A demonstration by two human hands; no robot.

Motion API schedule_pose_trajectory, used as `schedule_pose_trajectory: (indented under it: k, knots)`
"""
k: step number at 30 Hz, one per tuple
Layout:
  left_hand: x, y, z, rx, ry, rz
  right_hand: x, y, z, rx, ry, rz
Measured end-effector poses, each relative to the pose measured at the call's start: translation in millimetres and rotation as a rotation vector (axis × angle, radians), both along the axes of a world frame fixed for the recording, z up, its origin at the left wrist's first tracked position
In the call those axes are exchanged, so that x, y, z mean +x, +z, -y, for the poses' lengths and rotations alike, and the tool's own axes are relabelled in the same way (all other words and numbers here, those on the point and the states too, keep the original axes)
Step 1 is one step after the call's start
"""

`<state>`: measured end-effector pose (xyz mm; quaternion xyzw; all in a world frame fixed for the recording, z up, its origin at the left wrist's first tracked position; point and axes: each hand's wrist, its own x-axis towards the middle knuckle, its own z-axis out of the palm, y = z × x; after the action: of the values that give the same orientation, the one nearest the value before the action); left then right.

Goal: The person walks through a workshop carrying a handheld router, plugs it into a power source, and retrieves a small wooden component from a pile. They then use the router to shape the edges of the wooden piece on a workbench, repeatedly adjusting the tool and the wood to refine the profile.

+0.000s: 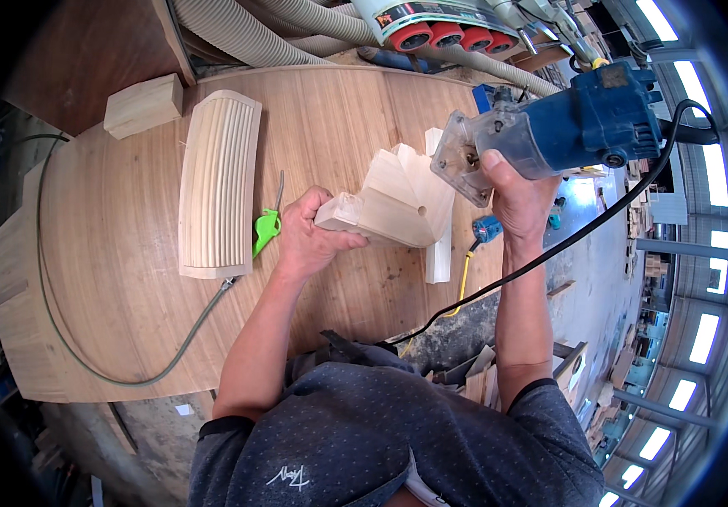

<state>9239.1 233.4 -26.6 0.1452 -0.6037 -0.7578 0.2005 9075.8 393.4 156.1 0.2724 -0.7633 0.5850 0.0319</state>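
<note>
My left hand (307,235) is closed round one end of a pale shaped wooden piece (394,203), which has angled faces and a small round hole. In my right hand (520,196) is a blue trim router (588,114), gripped around its body with the thumb on the clear plastic base. The router's square base plate (463,159) faces the wooden piece from its right, and a small gap seems to separate them. A black cord (584,228) runs from the router down across my right forearm. Behind the shaped piece lies a straight pale wood strip (439,253).
On the wooden tabletop (127,296) lie a fluted curved panel (222,186), a green air blow gun (266,232) with its hose (161,376), and a wood block (144,106). A second blue tool (487,228) with a yellow cord sits at the right edge. Ribbed ducts (237,34) run behind.
</note>
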Motion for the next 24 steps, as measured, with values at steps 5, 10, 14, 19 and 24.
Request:
schedule_pose_trajectory:
  k: [5, 10, 14, 19, 24]
  knots:
    - [0.6, -0.1, -0.5, -0.006, 0.004, -0.007, -0.9, -0.3, 1.3, -0.002, -0.001, 0.006]
    - [2.7, 3.4, 0.1, -0.042, 0.014, -0.021, 1.5, 0.2, 4.1, -0.001, -0.006, 0.004]
    - [2.9, 3.4, -1.0, -0.008, -0.001, -0.010, 3.2, 0.1, 4.3, 0.000, -0.018, -0.001]
    - [1.9, 11.6, -4.7, 0.124, 0.011, 0.007, 3.6, 1.1, 1.5, 0.034, -0.005, -0.011]
    - [0.7, 1.9, -5.0, 0.088, 0.015, -0.013, 6.9, 0.6, 3.1, 0.019, -0.011, -0.013]
